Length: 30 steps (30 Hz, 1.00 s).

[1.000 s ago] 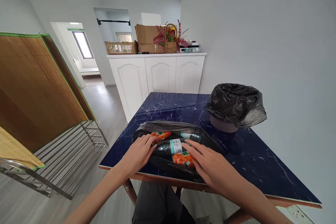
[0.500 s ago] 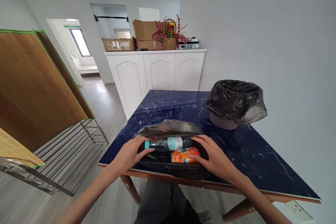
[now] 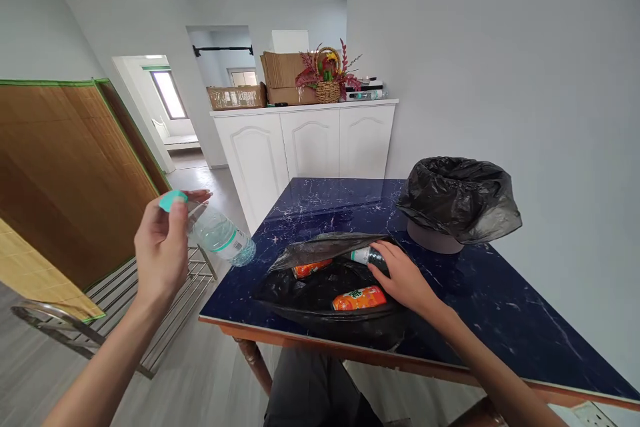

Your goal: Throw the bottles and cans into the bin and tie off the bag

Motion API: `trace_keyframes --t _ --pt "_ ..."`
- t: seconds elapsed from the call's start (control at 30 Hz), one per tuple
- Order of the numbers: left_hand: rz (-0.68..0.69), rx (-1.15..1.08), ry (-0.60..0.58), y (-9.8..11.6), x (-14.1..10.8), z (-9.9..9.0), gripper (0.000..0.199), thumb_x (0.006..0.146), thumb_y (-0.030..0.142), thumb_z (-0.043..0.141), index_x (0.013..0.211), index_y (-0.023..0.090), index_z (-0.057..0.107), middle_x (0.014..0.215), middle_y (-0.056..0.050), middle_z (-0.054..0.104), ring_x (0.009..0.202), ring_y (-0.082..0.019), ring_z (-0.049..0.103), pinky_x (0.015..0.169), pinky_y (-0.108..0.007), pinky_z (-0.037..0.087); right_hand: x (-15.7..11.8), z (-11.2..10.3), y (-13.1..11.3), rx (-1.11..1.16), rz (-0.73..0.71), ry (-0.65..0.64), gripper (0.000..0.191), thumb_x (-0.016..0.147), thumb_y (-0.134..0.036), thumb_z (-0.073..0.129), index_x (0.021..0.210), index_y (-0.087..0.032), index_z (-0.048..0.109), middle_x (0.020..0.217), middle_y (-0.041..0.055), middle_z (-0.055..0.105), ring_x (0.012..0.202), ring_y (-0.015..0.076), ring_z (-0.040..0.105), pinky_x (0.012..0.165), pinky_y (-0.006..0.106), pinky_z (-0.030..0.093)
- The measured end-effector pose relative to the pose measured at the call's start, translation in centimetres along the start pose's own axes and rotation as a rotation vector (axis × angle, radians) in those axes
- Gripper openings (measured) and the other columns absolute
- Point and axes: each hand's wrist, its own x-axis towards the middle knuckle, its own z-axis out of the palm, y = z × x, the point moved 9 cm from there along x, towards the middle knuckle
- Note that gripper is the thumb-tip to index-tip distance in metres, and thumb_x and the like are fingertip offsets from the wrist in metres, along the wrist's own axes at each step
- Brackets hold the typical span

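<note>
My left hand [image 3: 163, 240] is closed around the teal cap of a clear plastic bottle [image 3: 227, 240], holding it tilted above the table's left edge. On the table near me lies a black plastic bag [image 3: 305, 293] with its mouth spread open. Inside it are an orange soda can [image 3: 359, 298] at the front and another orange can [image 3: 313, 269] toward the back, partly covered. My right hand [image 3: 400, 272] reaches into the bag's right side, fingers round a second bottle [image 3: 361, 255] with a white and teal label. Much of that bottle is hidden by the hand and the bag.
A bin lined with a black bag [image 3: 457, 197] stands at the back right of the dark blue table [image 3: 330, 203]. Beyond is a white cabinet [image 3: 313, 140] bearing cardboard boxes [image 3: 237, 97] and a flower basket [image 3: 327, 91]. A metal rack [image 3: 135, 300] stands at left.
My left hand has lifted a bottle out of the bag, up and to the left. My right hand has moved from the front can to a bottle farther back. The view has tilted up slightly.
</note>
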Motion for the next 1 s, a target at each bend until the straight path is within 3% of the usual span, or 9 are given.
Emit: trace_keyframes --t 0.07,0.2,0.33,0.5,0.63,0.77,0.87,1.0 --pt "-0.070 -0.072 -0.030 -3.4 0.6 0.9 0.041 0.102 0.058 0.062 0.118 0.021 0.066 0.124 -0.009 0.077 0.121 -0.026 0.073 0.111 -0.048 0.056 0.9 0.3 0.4 -0.056 0.022 -0.045 0.045 0.106 -0.033 0.047 0.146 -0.015 0.053 0.149 0.0187 0.059 0.138 0.0336 0.056 0.114 0.049 0.046" --pt "-0.243 -0.128 -0.119 -11.2 0.3 4.8 0.053 0.094 0.069 0.065 0.114 0.019 0.066 0.125 -0.015 0.076 0.119 -0.027 0.073 0.105 -0.045 0.058 2.4 1.1 1.4 -0.134 0.049 -0.147 0.043 0.099 -0.031 0.059 0.139 -0.016 0.057 0.139 0.0204 0.064 0.129 0.0393 0.061 0.104 0.051 0.048" --pt "-0.286 -0.113 -0.162 -15.1 -0.2 8.5 0.058 0.090 0.072 0.065 0.112 0.018 0.065 0.124 -0.017 0.077 0.118 -0.027 0.073 0.101 -0.043 0.058 3.3 2.0 2.5 -0.173 0.081 -0.241 0.049 0.091 -0.030 0.072 0.137 -0.016 0.059 0.135 0.0200 0.066 0.122 0.0388 0.066 0.096 0.046 0.050" --pt "-0.276 -0.093 -0.213 -16.1 0.2 11.5 0.059 0.091 0.071 0.063 0.116 0.018 0.065 0.125 -0.017 0.077 0.119 -0.027 0.072 0.106 -0.043 0.054 3.0 1.5 3.4 -0.125 0.096 -0.253 0.054 0.094 -0.039 0.071 0.141 -0.018 0.056 0.137 0.0170 0.068 0.123 0.0361 0.068 0.090 0.041 0.053" --pt "-0.283 -0.048 -0.271 -16.5 0.3 12.3 0.060 0.091 0.069 0.065 0.123 0.019 0.064 0.128 -0.015 0.076 0.125 -0.029 0.070 0.109 -0.044 0.052 1.9 -0.8 3.3 -0.064 0.103 -0.181 0.059 0.099 -0.052 0.062 0.148 -0.021 0.051 0.149 0.0150 0.063 0.133 0.0345 0.063 0.099 0.043 0.053" --pt "-0.315 0.023 -0.318 -17.0 0.0 12.0 0.063 0.090 0.066 0.067 0.131 0.019 0.059 0.134 -0.016 0.072 0.127 -0.032 0.068 0.107 -0.048 0.053 0.2 -3.9 2.8 0.025 0.087 -0.067 0.055 0.096 -0.057 0.063 0.140 -0.024 0.059 0.143 0.0120 0.069 0.128 0.0345 0.067 0.104 0.045 0.052" --pt "-0.302 0.084 -0.339 -16.6 -0.1 11.3 0.070 0.087 0.061 0.071 0.139 0.019 0.052 0.141 -0.018 0.066 0.133 -0.034 0.063 0.112 -0.052 0.050 -1.1 -6.3 2.9 0.140 0.099 0.021 0.053 0.092 -0.061 0.067 0.130 -0.024 0.065 0.129 0.0112 0.076 0.116 0.0359 0.072 0.098 0.047 0.056" --pt "-0.200 0.202 -0.257 -14.0 -0.6 9.1 0.087 0.079 0.056 0.081 0.145 0.014 0.043 0.155 -0.024 0.047 0.150 -0.039 0.043 0.126 -0.061 0.032 -2.6 -8.4 4.3 0.305 0.149 0.072 0.050 0.089 -0.065 0.070 0.119 -0.026 0.072 0.122 0.0079 0.079 0.112 0.0348 0.074 0.095 0.044 0.057"
